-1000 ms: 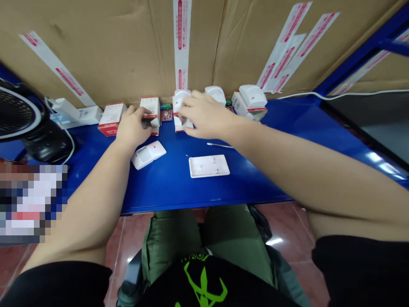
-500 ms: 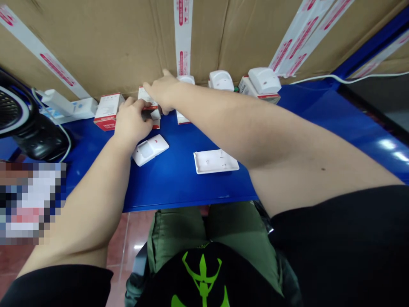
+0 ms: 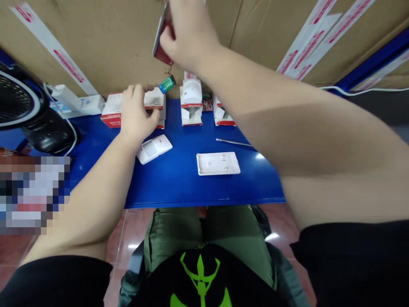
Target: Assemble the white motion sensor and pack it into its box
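My right hand (image 3: 187,32) is raised high above the blue table (image 3: 179,179), fingers closed on a red circuit board (image 3: 159,40). A small green battery (image 3: 167,84) dangles below the board on a thin wire. My left hand (image 3: 137,113) rests on a small white-and-red box (image 3: 154,100) at the back of the table, fingers curled over it. A white sensor cover (image 3: 154,149) lies just in front of that hand. A flat white backplate (image 3: 218,163) lies in the middle of the table.
More white-and-red boxes (image 3: 191,104) with white sensors stand along the cardboard wall (image 3: 105,38). A thin metal tool (image 3: 233,143) lies right of centre. A black fan (image 3: 28,115) and a white adapter (image 3: 68,100) sit at the left.
My right hand went from the boxes at the back up into the air, lifting the red circuit board with its green battery. My left hand stayed on the box.
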Demonstrator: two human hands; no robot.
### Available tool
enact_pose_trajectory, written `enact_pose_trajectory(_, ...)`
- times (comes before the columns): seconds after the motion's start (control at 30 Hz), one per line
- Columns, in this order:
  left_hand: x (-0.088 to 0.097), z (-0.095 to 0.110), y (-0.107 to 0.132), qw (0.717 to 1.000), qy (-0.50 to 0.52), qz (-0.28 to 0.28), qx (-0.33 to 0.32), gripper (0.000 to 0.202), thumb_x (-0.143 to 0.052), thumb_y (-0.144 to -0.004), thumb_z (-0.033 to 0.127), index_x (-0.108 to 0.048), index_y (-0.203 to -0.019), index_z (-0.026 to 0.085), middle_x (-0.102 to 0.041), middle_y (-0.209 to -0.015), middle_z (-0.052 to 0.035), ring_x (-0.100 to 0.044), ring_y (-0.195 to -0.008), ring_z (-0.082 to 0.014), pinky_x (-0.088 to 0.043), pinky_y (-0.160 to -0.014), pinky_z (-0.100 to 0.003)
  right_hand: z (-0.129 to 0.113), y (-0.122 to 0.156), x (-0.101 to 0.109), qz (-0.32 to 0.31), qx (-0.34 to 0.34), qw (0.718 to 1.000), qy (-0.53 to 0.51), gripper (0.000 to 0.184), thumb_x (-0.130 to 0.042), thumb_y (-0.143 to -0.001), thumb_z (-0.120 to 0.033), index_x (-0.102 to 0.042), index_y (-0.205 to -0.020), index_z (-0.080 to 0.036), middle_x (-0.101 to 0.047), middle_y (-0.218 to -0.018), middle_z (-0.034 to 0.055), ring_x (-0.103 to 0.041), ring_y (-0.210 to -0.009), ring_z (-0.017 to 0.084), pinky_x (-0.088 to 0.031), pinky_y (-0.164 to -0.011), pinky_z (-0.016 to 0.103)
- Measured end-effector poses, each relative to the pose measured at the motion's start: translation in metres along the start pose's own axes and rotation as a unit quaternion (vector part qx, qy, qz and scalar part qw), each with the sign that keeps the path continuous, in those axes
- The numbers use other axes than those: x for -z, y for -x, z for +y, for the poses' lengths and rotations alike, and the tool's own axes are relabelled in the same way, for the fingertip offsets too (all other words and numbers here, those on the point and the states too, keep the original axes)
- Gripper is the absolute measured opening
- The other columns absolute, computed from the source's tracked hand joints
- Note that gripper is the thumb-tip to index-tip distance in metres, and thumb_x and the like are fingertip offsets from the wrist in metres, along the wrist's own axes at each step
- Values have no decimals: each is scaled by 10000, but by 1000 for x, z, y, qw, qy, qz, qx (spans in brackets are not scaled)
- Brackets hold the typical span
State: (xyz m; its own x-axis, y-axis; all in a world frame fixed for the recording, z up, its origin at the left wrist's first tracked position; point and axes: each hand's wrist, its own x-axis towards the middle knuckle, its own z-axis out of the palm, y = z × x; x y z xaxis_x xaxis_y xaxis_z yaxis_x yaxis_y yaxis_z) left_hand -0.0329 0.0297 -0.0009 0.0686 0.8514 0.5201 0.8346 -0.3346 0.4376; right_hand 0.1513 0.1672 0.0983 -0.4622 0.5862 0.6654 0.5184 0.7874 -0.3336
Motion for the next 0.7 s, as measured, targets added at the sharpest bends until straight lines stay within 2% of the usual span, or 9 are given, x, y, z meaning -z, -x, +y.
enact_pose_trajectory(0.07, -2, 2, 3, 995, 72, 23, -71, 439, -717, -968, 342, -606, -1381, 240, -675, -1459, -88, -593, -1393, -304, -479, -1176, -596, -11, 16, 23, 86, -15, 994, 62, 429, -724, -822, 80, -566, -1032, -260, -746, -1306, 25, -681, -1358, 229, -519, -1293, 415)
enact_pose_trajectory(0.1, -3, 5, 5, 988, 118, 19, -100, 459, -714, -994, 401, -585, -1408, 252, -674, -1464, -89, -612, -1364, -291, -525, -1113, -570, -17, 28, 35, 89, -35, 994, 58, 445, -753, -825, 63, -509, -944, -290, -748, -1168, -1, -699, -1232, 185, -539, -1249, 365)
enact_pose_trajectory(0.13, -5, 9, 8, 978, 166, 7, -124, 500, -729, -1007, 467, -568, -1436, 267, -672, -1474, -91, -630, -1336, -285, -561, -1051, -542, -25, 44, 45, 69, -33, 996, 41, 432, -736, -859, 37, -484, -932, -307, -715, -1026, -37, -702, -1062, 153, -589, -1142, 347)
enact_pose_trajectory(0.17, -8, 14, 12, 967, 213, -10, -143, 559, -757, -1006, 530, -554, -1466, 285, -670, -1487, -94, -648, -1307, -284, -586, -999, -516, -33, 61, 55, 89, -12, 996, -4, 403, -678, -887, 25, -486, -1021, -304, -694, -1049, -55, -685, -915, 132, -620, -1003, 329)
enact_pose_trajectory(0.23, -11, 29, 21, 939, 293, -49, -172, 683, -833, -978, 592, -537, -1523, 308, -665, -1517, -110, -690, -1255, -283, -622, -930, -469, -52, 99, 72, 116, 21, 983, -138, 454, -636, -834, 20, -419, -1073, -300, -657, -1233, -8, -661, -711, 80, -522, -640, 281)
enact_pose_trajectory(0.27, -12, 38, 27, 923, 327, -77, -185, 718, -864, -967, 585, -536, -1542, 307, -663, -1527, -120, -722, -1207, -274, -638, -887, -437, -61, 118, 79, 100, 9, 977, -187, 468, -668, -832, -4, -399, -1071, -303, -649, -1215, 7, -692, -718, 88, -472, -589, 288)
enact_pose_trajectory(0.4, -8, 79, 49, 861, 431, -186, -198, 619, -910, -981, 434, -585, -1480, 266, -739, -1379, -114, -798, -1014, -209, -671, -778, -319, -89, 172, 97, 75, -75, 969, -223, 366, -714, -908, -99, -457, -1072, -303, -717, -835, -65, -713, -716, 149, -529, -613, 283)
enact_pose_trajectory(0.53, -2, 100, 57, 848, 485, -170, -130, 327, -878, -1028, 375, -633, -1208, 254, -765, -1058, -30, -788, -868, -163, -673, -753, -283, -96, 192, 101, 66, -118, 957, -256, 287, -793, -980, -256, -512, -1016, -300, -757, -927, -14, -772, -834, 178, -647, -724, 309)
enact_pose_trajectory(0.7, -7, 96, 53, 833, 529, -154, -44, 462, -936, -981, 467, -550, -1188, 323, -769, -916, 46, -793, -773, -178, -700, -743, -345, -85, 201, 95, 0, -127, 929, -346, 369, -863, -988, -525, -588, -1068, -291, -767, -1110, 53, -787, -1010, 249, -713, -922, 439)
